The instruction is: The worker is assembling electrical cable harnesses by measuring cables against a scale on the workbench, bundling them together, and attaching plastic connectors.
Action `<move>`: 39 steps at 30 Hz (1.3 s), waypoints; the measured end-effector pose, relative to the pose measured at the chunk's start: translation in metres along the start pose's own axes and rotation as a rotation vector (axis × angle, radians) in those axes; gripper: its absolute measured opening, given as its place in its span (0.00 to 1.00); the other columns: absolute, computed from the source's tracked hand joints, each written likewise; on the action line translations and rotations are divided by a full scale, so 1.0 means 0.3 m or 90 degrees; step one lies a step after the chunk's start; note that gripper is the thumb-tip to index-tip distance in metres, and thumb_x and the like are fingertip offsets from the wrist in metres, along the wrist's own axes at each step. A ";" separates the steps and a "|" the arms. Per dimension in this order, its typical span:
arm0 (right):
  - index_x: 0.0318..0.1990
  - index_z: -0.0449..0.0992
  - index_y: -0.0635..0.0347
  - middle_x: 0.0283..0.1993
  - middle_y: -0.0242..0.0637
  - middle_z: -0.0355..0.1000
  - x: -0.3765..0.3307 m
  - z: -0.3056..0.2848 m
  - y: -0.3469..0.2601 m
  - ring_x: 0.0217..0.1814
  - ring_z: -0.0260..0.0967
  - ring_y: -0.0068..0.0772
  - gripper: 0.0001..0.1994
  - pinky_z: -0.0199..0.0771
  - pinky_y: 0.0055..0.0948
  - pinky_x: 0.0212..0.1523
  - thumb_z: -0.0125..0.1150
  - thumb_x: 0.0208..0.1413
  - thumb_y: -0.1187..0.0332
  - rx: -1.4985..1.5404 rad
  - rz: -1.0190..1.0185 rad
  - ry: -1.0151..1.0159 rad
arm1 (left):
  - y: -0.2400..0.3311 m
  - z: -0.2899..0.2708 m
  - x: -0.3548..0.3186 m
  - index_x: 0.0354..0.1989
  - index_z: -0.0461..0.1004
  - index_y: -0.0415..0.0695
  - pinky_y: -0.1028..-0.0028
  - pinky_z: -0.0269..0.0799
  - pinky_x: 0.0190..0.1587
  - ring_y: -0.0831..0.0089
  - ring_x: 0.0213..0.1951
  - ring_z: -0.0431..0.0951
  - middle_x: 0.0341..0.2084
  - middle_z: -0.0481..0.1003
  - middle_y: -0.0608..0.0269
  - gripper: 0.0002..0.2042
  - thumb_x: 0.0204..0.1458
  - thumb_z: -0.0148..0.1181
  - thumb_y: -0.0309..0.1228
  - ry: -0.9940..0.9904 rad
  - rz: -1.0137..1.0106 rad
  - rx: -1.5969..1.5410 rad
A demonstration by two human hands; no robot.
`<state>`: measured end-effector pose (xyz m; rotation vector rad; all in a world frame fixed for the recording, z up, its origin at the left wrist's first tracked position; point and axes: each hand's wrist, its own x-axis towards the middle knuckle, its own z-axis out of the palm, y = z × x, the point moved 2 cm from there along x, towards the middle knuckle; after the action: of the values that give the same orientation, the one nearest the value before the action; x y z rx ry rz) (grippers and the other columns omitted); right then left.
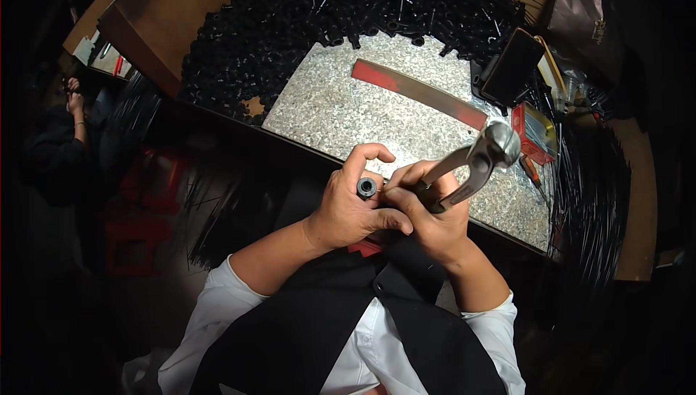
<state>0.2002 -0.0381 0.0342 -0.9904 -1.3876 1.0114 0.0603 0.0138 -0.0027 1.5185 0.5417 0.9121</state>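
Observation:
My left hand [342,205] grips a small black cylindrical part [367,188] whose round, hollow end faces up. Its index finger curls above the part, and the thumb stretches toward my other hand. Close beside it, my right hand [435,214] is wrapped round a pair of pincers [478,163], with the metal jaws pointing up and away to the right. The right thumb and forefinger also pinch together near the black part; a thin bit there is too small to make out. Both hands are just over the near edge of the speckled work slab [319,105].
A large heap of black parts [246,47] covers the back. A worn red bar [420,94] lies across the slab. To the right are a phone [513,67], a red box [533,134], a screwdriver [533,171] and bundled dark rods [594,192]. Another person's hand [75,97] shows far left.

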 end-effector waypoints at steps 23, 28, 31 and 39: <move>0.41 0.59 0.65 0.35 0.47 0.67 -0.004 0.045 0.075 0.37 0.70 0.32 0.13 0.78 0.31 0.40 0.49 0.52 0.91 -0.015 -0.040 -0.010 | 0.001 -0.040 -0.014 0.52 0.55 0.39 0.82 0.69 0.35 0.84 0.31 0.74 0.27 0.78 0.62 0.44 0.30 0.74 0.49 -0.017 0.015 0.042; 0.42 0.59 0.65 0.36 0.46 0.67 0.001 0.050 0.073 0.37 0.70 0.32 0.13 0.77 0.30 0.39 0.49 0.53 0.90 -0.021 -0.042 -0.012 | -0.006 -0.040 -0.013 0.52 0.56 0.40 0.82 0.69 0.34 0.84 0.30 0.74 0.25 0.77 0.63 0.43 0.30 0.74 0.49 -0.014 0.016 0.056; 0.41 0.59 0.64 0.36 0.46 0.67 -0.001 0.057 0.075 0.38 0.70 0.32 0.13 0.77 0.30 0.40 0.49 0.53 0.90 0.017 -0.005 0.012 | 0.000 -0.044 -0.010 0.52 0.56 0.40 0.82 0.69 0.34 0.84 0.30 0.74 0.25 0.77 0.64 0.44 0.30 0.74 0.49 -0.012 0.010 0.042; 0.38 0.61 0.64 0.34 0.43 0.67 0.013 0.087 0.061 0.37 0.72 0.33 0.13 0.76 0.30 0.40 0.53 0.50 0.90 -0.078 -0.132 0.014 | -0.004 -0.066 -0.014 0.51 0.56 0.39 0.83 0.68 0.31 0.85 0.28 0.73 0.22 0.76 0.67 0.43 0.30 0.76 0.47 -0.001 0.011 0.039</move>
<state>0.1744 -0.0301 0.0168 -0.9223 -1.5147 0.7676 0.0423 0.0228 -0.0056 1.5802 0.5605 0.9152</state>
